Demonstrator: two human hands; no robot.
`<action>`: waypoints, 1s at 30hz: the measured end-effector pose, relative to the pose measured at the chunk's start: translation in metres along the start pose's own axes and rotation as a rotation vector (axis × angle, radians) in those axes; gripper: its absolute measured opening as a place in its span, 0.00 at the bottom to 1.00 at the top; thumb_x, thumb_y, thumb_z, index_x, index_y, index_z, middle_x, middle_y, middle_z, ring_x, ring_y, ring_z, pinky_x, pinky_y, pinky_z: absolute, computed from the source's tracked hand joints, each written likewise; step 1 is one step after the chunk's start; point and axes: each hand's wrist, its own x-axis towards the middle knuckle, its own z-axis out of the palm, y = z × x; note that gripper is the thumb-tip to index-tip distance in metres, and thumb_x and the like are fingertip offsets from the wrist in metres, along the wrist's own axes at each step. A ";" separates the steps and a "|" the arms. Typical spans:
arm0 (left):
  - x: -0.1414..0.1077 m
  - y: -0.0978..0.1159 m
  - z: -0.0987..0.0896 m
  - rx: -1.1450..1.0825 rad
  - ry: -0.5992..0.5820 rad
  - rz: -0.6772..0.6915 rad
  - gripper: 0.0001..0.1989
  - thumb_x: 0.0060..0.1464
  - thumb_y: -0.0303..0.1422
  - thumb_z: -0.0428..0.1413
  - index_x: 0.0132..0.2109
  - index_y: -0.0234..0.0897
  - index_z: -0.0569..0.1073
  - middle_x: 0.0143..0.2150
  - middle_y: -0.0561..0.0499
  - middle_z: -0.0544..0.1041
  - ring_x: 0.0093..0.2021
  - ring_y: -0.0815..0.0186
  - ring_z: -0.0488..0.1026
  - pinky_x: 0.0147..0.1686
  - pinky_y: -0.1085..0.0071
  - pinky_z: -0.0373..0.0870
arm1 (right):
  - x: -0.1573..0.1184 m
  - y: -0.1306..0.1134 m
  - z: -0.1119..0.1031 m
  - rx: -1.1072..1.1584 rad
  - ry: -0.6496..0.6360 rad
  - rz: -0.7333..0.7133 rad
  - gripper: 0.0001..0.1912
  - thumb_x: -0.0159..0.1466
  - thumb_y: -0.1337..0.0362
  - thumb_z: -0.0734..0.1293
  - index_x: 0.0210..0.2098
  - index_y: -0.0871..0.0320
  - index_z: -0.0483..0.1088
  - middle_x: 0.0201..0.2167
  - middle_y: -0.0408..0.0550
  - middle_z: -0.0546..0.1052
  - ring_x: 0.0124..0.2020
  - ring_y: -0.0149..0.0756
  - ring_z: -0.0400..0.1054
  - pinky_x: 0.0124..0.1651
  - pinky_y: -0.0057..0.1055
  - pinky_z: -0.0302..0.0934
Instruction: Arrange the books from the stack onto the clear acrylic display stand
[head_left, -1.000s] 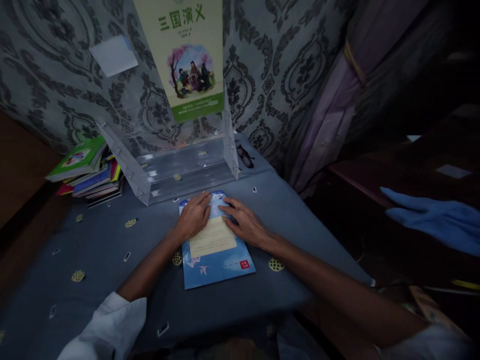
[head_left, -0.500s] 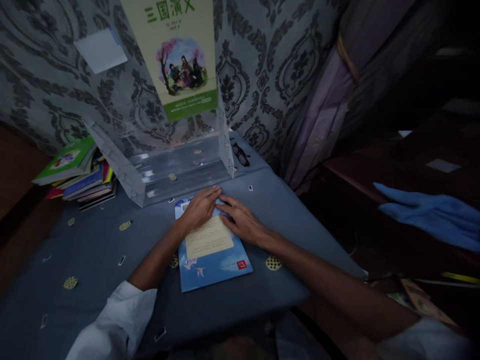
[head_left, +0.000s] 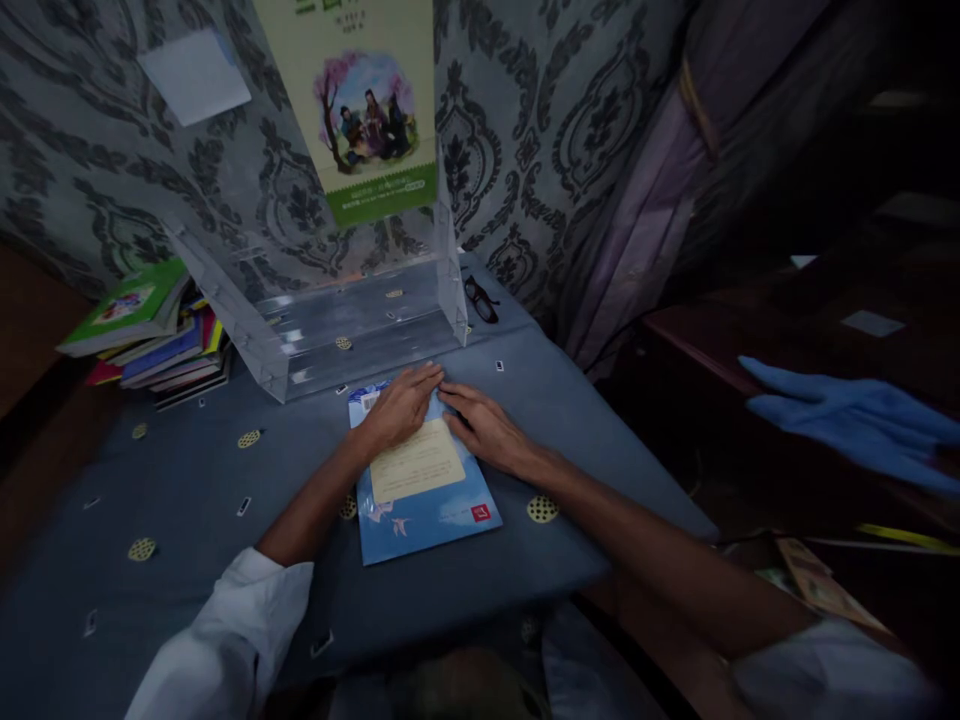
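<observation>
A blue book with a cream text panel lies flat on the cloth-covered table. My left hand rests palm down across its upper part, fingers stretched toward the far right corner and covering some of the cover. At the upper right edge of the book is my right hand, its fingers extended and the tips touching or nearly touching those of the left. Neither hand grips anything that I can see.
Beyond the book stands a clear plastic rack. A green and cream book is upright behind it. To the left is a stack of books; eyeglasses lie right of the rack. A blue glove shows at the right.
My right hand's fingers have straightened and come closer together on the book's upper edge. My left hand stays flat on the cover. The whole view has shifted slightly.
</observation>
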 end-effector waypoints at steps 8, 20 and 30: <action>-0.007 0.010 -0.001 -0.003 0.005 0.037 0.22 0.67 0.27 0.43 0.64 0.32 0.67 0.66 0.41 0.69 0.68 0.61 0.63 0.68 0.57 0.58 | -0.008 -0.009 -0.007 0.012 -0.035 0.010 0.20 0.70 0.65 0.59 0.57 0.60 0.72 0.58 0.59 0.74 0.61 0.47 0.67 0.63 0.51 0.64; -0.022 0.035 -0.006 -0.004 -0.046 0.068 0.22 0.66 0.28 0.42 0.64 0.35 0.67 0.67 0.43 0.68 0.69 0.61 0.62 0.68 0.56 0.59 | -0.036 -0.028 -0.016 0.051 -0.051 0.042 0.20 0.69 0.66 0.59 0.58 0.57 0.72 0.59 0.57 0.74 0.61 0.47 0.67 0.63 0.51 0.64; -0.039 0.062 -0.005 0.003 -0.081 0.065 0.23 0.65 0.27 0.43 0.64 0.33 0.66 0.68 0.41 0.67 0.70 0.61 0.61 0.68 0.56 0.58 | -0.062 -0.050 -0.025 0.069 -0.056 0.060 0.19 0.70 0.64 0.59 0.57 0.57 0.73 0.58 0.56 0.74 0.61 0.47 0.68 0.64 0.50 0.64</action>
